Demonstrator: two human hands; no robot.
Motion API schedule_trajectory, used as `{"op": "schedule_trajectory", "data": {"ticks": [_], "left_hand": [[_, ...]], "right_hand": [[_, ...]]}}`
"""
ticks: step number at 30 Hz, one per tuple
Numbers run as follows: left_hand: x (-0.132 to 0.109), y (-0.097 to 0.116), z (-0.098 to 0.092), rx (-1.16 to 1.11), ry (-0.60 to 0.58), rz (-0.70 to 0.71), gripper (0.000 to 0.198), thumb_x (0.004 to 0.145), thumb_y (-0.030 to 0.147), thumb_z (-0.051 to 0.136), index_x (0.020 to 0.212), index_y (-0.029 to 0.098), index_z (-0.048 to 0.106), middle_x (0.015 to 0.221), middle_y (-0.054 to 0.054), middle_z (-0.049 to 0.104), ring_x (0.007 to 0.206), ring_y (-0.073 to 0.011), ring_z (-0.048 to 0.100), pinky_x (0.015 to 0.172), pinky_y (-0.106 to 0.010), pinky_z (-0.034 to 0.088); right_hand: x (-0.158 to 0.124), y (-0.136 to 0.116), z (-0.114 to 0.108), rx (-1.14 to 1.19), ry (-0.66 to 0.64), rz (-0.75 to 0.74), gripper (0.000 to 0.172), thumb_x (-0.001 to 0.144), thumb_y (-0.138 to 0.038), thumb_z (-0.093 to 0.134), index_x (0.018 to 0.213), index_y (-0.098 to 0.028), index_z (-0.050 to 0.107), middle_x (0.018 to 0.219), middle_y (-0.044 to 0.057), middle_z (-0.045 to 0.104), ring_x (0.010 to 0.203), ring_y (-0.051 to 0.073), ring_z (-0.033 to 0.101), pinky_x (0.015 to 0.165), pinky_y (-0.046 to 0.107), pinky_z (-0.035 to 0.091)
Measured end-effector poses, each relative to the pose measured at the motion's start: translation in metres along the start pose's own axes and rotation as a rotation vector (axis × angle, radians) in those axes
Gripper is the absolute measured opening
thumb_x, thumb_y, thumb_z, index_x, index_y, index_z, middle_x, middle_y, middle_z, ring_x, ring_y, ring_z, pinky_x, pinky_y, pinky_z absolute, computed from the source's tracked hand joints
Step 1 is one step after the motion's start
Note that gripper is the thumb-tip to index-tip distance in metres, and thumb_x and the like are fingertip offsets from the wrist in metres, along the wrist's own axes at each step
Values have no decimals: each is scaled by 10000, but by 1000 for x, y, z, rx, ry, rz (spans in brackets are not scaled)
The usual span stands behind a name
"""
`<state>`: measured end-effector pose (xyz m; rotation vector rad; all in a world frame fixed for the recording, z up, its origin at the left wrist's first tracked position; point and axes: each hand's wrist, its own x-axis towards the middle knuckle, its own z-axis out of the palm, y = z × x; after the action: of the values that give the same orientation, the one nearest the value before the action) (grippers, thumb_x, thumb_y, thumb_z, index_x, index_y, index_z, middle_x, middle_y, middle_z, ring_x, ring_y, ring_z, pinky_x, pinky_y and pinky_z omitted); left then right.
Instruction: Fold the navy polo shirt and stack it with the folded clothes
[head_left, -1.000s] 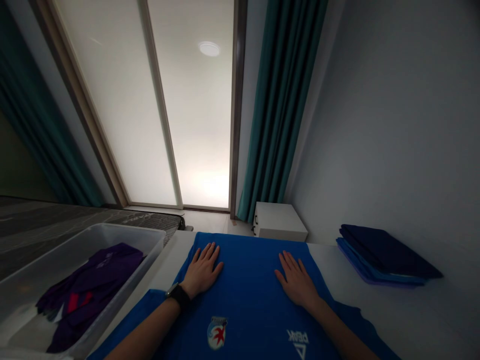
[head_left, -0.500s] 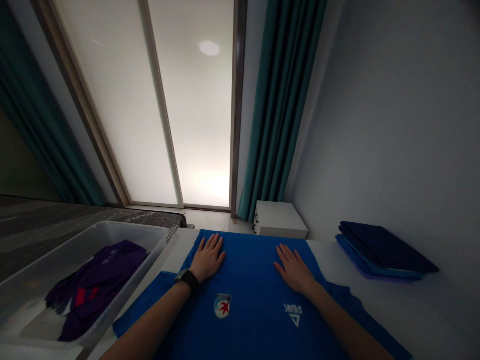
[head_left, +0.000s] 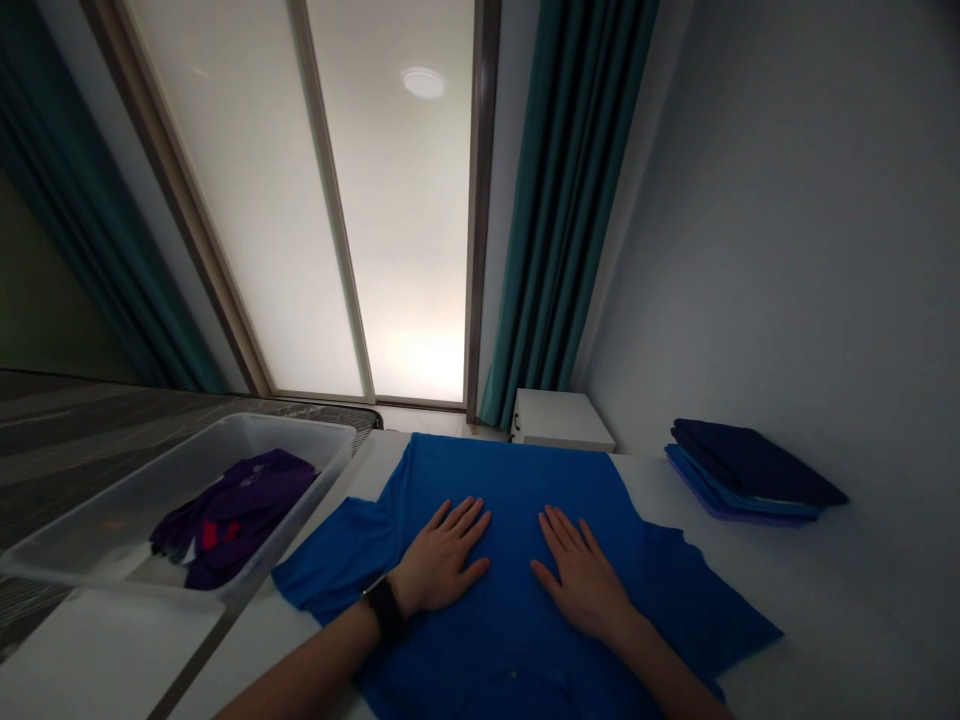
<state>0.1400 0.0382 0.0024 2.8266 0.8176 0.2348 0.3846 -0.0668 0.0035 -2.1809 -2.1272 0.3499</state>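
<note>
A blue short-sleeved shirt (head_left: 517, 480) lies spread on the white table (head_left: 832, 600), its hem edge away from me and its collar end near the bottom of the view. My left hand (head_left: 442, 555), with a dark watch on the wrist, rests palm down on the shirt left of centre, fingers outstretched. On the right half, my right hand (head_left: 581, 580) lies flat too, fingers stretched forward. Neither hand grips the fabric. The shirt's chest logos are not visible now. The left sleeve has soft creases.
At left stands a translucent plastic bin (head_left: 90, 500) holding a crumpled purple garment (head_left: 247, 510). A stack of folded dark and blue clothes (head_left: 750, 470) sits on the right by the wall. Beyond the table are a white cabinet (head_left: 562, 418) and a teal curtain (head_left: 570, 220).
Both hands have slid across the shirt toward me and a little closer together, over where the logos showed. The view has tilted slightly downward, showing more of the sleeves.
</note>
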Motion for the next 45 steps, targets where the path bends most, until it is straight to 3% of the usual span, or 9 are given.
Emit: {"op": "schedule_trajectory", "data": {"ticks": [6,11,16,30,35,39,45], "left_hand": [[-6,4,-9,8,-57,-15,630,982,580,277,1530,282,190,1586,-52,191,1454,-270,201,1178,-519,164],[-17,28,-6,-47,-58,-86,623,990,560,264,1527,246,225,1581,-85,206,1456,-291,186,1171,-556,155],[-33,47,1,-82,-25,-3,641,977,560,325,1534,275,185,1594,-57,182,1465,-272,160,1190,-517,125],[-38,50,-3,-47,-12,32,707,934,569,436,1531,273,200,1594,-73,175,1461,-284,172,1186,-528,131],[-44,65,-5,-62,-12,2,602,985,512,347,1514,233,275,1569,-88,263,1447,-273,227,1183,-503,177],[-54,77,2,-84,-6,42,659,961,520,410,1528,235,229,1581,-83,226,1455,-280,197,1186,-497,166],[-64,72,-6,-80,-36,119,733,917,528,492,1532,252,204,1588,-83,212,1448,-299,217,1182,-515,147]], "right_hand": [[-16,-10,-4,6,-49,22,774,920,-690,151,1535,-225,76,1602,-3,18,1474,224,13,1200,482,6],[-27,-14,1,32,-17,-15,758,929,-670,182,1535,-221,107,1598,-5,59,1473,230,51,1205,478,32],[-34,-18,9,56,23,-43,749,929,-671,218,1532,-232,143,1595,-7,89,1471,242,80,1204,487,45],[-52,-31,12,58,42,-57,738,931,-656,258,1529,-234,167,1588,-17,107,1470,249,99,1204,493,42],[-57,-34,13,69,46,-73,717,944,-636,239,1523,-213,214,1583,-11,138,1467,252,122,1206,478,62],[-66,-39,18,74,50,-99,680,959,-603,226,1524,-226,205,1584,-22,136,1468,246,116,1207,474,67],[-78,-27,14,132,2,-144,629,973,-573,239,1524,-272,205,1591,-20,161,1464,228,147,1208,453,80]]}}
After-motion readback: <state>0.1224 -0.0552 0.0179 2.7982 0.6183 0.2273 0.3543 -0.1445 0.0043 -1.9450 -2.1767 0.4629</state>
